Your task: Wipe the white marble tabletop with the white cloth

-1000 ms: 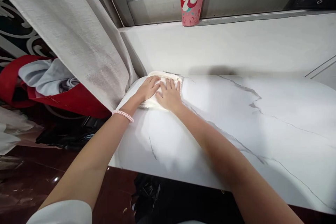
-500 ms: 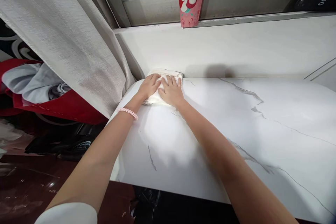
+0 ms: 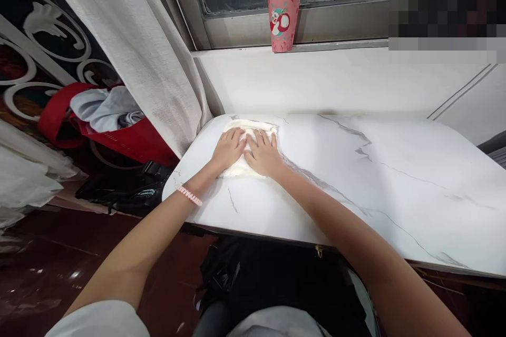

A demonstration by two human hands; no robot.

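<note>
A folded white cloth (image 3: 247,125) lies flat on the white marble-patterned table (image 3: 336,184), toward its far left end. My left hand (image 3: 229,148) rests palm down on the cloth's left part, fingers stretched forward. Right beside it, my right hand (image 3: 262,154) presses flat on the right part with fingers spread. The thumbs almost meet over the middle of the cloth. Both palms hide much of it. A pink coiled band (image 3: 190,195) circles my left wrist.
A pink paper cup (image 3: 283,16) with a red straw stands on the window ledge behind the table. To the left hang a pale curtain (image 3: 146,47) and a red bag (image 3: 134,139) stuffed with grey-white cloth. Below the table's near edge is a dark bag (image 3: 221,263).
The cloth and both hands have come back from the wall toward me, leaving a strip of tabletop behind them. My view has tilted, showing more of the cup and floor.
</note>
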